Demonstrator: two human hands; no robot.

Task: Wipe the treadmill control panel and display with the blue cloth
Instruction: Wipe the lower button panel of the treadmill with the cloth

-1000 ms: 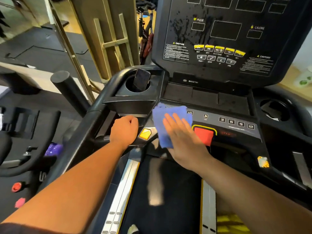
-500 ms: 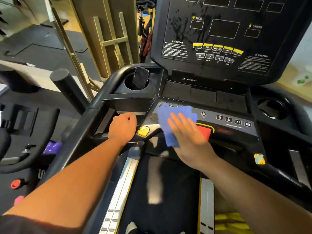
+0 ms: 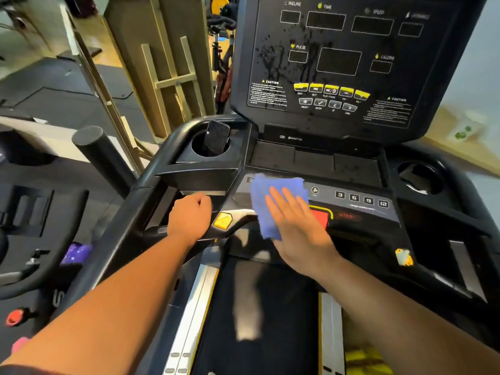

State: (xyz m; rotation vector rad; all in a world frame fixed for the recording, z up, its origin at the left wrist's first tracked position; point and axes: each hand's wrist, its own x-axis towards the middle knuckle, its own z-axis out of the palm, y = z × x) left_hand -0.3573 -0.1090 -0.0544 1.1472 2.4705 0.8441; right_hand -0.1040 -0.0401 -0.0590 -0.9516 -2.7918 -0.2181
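The right hand (image 3: 295, 226) is pressing the blue cloth (image 3: 273, 201) flat-fingered, having slid rightward along the control panel (image 3: 359, 209); the left hand (image 3: 189, 217) is gripping, probably, the handrail (image 3: 151, 185); the spattered display (image 3: 338, 60) is still waiting.

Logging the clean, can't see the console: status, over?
Right hand flat, pressing blue cloth on lower control panel. Left hand gripping handrail. Display above spattered, unwiped. Red stop button beside cloth.

My right hand (image 3: 293, 226) lies flat, fingers straight and together, palm pressing down. My left hand (image 3: 189, 219) is curled in a grip, both forearms stretched forward.
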